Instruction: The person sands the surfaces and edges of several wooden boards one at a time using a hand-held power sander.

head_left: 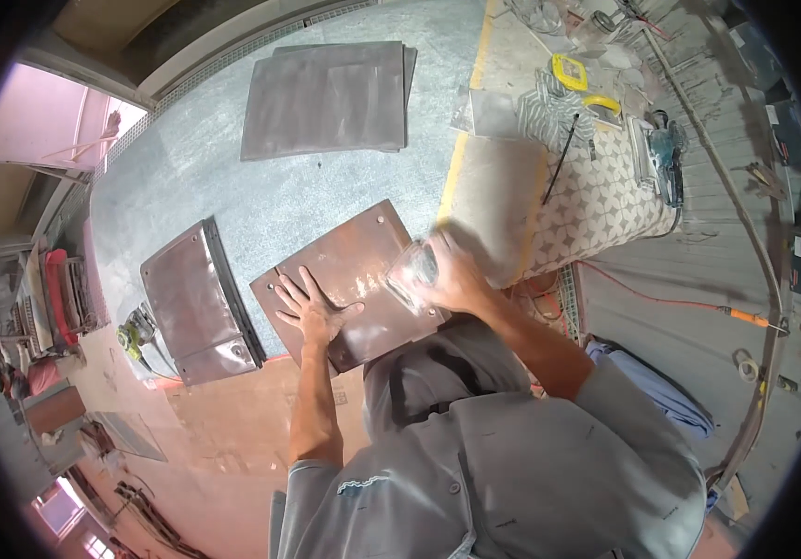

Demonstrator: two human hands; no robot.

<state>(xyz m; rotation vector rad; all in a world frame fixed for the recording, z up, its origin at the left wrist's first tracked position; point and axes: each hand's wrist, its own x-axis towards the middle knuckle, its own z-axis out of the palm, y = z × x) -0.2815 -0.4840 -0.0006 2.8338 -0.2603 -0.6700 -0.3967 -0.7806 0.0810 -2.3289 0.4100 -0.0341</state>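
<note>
Near the person's edge of the pale blue-grey bench (205, 191), a glossy brown panel (361, 279) with small holes at its corners is lying at a slant, its near corner pointing toward the person's body. On its left part the left hand (316, 315) is resting palm down, its grip spreading wide with fingers and thumb apart and pinching nothing. At the panel's right edge the right hand (456, 272) is holding a pale translucent object (412, 270); its grip is curling around this piece, whose exact kind the blur is hiding. Pale glints are showing on the brown surface between the two hands. To the left, apart from this panel, a stack of brown panels (193, 293) is lying at the bench's near edge, with a green and grey tool (133, 340) sitting just beside it. Farther back, another pile of dark brown sheets (324, 102) is lying slightly fanned. On the right, a yellow stripe (461, 168) is running along a beige strip (493, 191), and beyond that a star-patterned covering (596, 200) is carrying a thin black rod (562, 156), while a striped cloth (545, 110) is lying crumpled near a yellow-framed object (569, 72) and a teal power tool (669, 154) is resting farther right.
</note>
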